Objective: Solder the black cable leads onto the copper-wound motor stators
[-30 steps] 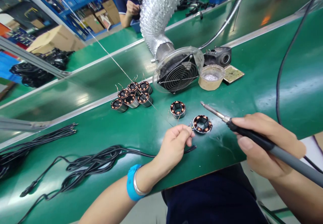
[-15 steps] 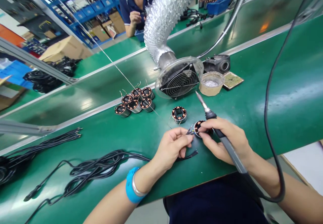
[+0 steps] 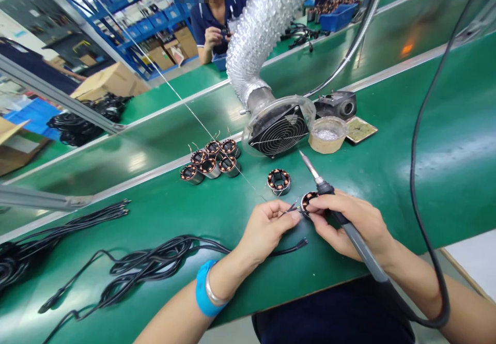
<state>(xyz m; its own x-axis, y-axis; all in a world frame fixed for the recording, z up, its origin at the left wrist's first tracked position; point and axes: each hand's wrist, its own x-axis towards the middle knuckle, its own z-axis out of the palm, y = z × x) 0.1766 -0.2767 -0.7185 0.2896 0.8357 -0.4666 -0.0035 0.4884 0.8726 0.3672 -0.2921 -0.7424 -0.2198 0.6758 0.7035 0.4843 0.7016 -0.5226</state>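
Note:
My left hand (image 3: 265, 230) is closed, pinching thin wires (image 3: 290, 210) between thumb and fingers beside a copper-wound motor stator (image 3: 306, 203). The thumb and fingertips of my right hand (image 3: 354, 222) grip that stator and partly cover it. The same hand also holds a soldering iron (image 3: 351, 230), its metal tip pointing up and left, clear of the stator. Just beyond my hands another stator (image 3: 278, 181) stands on the green bench. A black cable (image 3: 163, 259) lies in loops at the left, and one end shows below my left hand.
A fume-extractor fan (image 3: 279, 132) on a silver duct (image 3: 253, 39) stands ahead. Right of it are a solder pot (image 3: 327, 135) and a cleaning pad (image 3: 361, 129). Several stators (image 3: 209, 167) stand at the back left. The iron's cord (image 3: 416, 163) hangs at right. A co-worker (image 3: 215, 24) sits opposite.
The view has shifted slightly, moving the scene right and down. The soldering iron's tip sits a little lower relative to the fan. Both hands keep their holds.

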